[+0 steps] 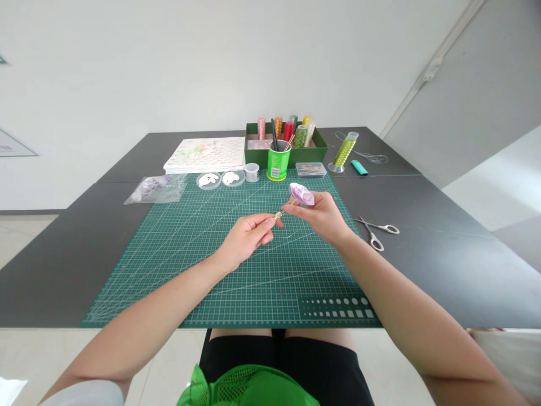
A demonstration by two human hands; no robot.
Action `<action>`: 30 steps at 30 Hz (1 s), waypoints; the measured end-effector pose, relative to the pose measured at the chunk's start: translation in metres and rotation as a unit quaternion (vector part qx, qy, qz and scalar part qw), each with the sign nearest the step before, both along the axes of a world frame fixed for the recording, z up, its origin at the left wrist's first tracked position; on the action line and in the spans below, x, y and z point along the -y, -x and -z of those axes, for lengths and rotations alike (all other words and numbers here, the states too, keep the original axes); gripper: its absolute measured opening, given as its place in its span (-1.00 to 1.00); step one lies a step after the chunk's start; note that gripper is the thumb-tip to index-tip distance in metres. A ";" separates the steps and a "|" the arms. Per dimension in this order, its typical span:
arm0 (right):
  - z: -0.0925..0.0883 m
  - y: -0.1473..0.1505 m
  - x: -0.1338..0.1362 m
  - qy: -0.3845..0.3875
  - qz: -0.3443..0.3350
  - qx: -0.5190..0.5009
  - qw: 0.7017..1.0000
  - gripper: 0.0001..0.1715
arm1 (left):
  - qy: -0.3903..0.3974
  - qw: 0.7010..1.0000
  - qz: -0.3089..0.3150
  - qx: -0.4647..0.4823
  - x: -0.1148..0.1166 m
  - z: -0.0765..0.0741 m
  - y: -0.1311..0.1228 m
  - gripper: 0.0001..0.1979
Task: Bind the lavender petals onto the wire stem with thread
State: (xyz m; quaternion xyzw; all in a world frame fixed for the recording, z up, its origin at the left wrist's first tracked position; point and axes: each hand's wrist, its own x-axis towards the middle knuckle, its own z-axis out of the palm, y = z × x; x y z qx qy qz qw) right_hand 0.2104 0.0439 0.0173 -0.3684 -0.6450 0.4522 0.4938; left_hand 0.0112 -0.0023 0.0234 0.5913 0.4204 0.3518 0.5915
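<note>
At the frame's centre, my left hand [250, 237] pinches the stem [278, 215] while my right hand [324, 215] grips it beneath the lilac flower [302, 194], presumably steadying it without crushing.

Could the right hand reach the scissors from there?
Probably yes: the scissors lie to the right of the right hand, with nothing visible between them, though it would likely have to let go of the purple flower first.
</note>
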 end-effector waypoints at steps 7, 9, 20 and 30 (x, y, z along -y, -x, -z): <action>0.008 0.009 0.005 0.067 -0.142 -0.067 0.985 -0.50 | -0.001 1.000 -0.016 0.021 -0.001 0.000 0.000 -0.65; 0.013 0.016 0.010 0.102 -0.220 -0.080 0.967 -0.33 | -0.012 0.999 -0.027 0.032 0.000 0.000 -0.001 -0.66; 0.011 0.035 0.038 0.003 -0.005 0.089 0.996 -0.68 | -0.071 0.989 -0.129 0.027 -0.006 0.000 0.005 -0.68; 0.003 0.023 0.041 -0.124 0.046 0.173 0.976 -0.71 | -0.086 0.989 -0.121 0.011 -0.005 0.002 0.004 -0.65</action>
